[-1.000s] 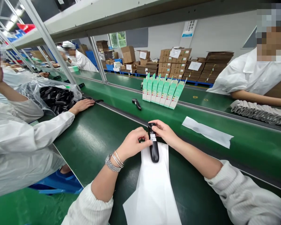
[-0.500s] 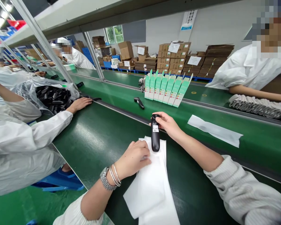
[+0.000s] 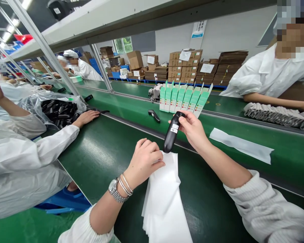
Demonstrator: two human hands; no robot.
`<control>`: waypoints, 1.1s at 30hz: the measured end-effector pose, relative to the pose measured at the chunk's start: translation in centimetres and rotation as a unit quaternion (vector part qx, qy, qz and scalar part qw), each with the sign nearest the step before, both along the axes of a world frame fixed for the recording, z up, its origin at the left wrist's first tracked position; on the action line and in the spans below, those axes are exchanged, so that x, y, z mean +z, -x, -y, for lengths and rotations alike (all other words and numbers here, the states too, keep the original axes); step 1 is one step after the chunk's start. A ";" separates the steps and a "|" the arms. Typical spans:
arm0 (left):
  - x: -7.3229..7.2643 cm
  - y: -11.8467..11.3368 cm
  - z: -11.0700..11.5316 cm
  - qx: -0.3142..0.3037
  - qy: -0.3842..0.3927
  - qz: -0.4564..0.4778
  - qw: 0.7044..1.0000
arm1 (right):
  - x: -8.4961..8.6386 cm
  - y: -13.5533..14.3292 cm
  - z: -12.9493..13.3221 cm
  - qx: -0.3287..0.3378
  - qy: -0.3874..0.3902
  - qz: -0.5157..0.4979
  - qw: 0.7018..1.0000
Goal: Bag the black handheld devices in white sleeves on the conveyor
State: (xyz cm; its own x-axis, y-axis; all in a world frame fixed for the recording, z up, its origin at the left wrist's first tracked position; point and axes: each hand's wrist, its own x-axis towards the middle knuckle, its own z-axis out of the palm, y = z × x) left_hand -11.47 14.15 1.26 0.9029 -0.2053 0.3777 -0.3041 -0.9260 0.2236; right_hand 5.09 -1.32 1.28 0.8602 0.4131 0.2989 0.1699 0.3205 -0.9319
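Now holding the black device (image 3: 171,134) aloft in the right hand (image 3: 192,130), thumb across the upper end, fingers tucked behind. Looks light and stiff, probably hard plastic; seems smooth, so perhaps slippery, but likely sturdy enough for a firm pinch. Best to grasp by the long sides, clear of the white label (image 3: 174,128). Slanting down, lower end close by the far edge of the white sheets (image 3: 164,206), above the green surface (image 3: 91,165). Over with the left hand (image 3: 146,160), resting curled fingers and thumb on those sheets; cannot tell whether pinching any. Reaching forward with both forearms, angling inward.
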 end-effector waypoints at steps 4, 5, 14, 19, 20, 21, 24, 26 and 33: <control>0.1 -0.3 0.3 0.019 0.006 0.044 0.999 | 0.1 0.3 0.0 0.018 0.015 0.033 0.999; 0.2 -0.4 0.4 0.021 0.014 0.048 0.999 | 0.1 0.5 0.0 0.032 0.020 0.034 0.999; 1.3 -1.0 1.7 0.076 0.210 0.060 0.973 | -1.5 3.3 -1.5 0.166 0.065 0.001 0.984; 1.5 -2.1 1.2 0.116 0.327 0.063 0.936 | -2.9 4.9 -2.3 0.301 0.036 -0.203 0.931; 1.5 -2.3 1.0 0.119 0.348 0.062 0.928 | -3.0 5.1 -2.3 0.321 0.028 -0.236 0.917; 1.4 -2.6 0.7 0.122 0.365 0.062 0.921 | -2.9 5.2 -2.2 0.343 0.022 -0.258 0.903; 0.8 -3.2 -0.3 0.136 0.393 0.063 0.907 | -2.3 5.0 -1.8 0.378 0.024 -0.263 0.887; 0.0 -3.5 -1.0 0.135 0.391 0.050 0.909 | -1.8 4.1 -1.3 0.342 0.049 -0.235 0.909; -2.6 -3.0 -3.1 0.179 0.197 -0.123 0.956 | -1.3 -6.4 2.6 -0.096 0.396 0.137 0.903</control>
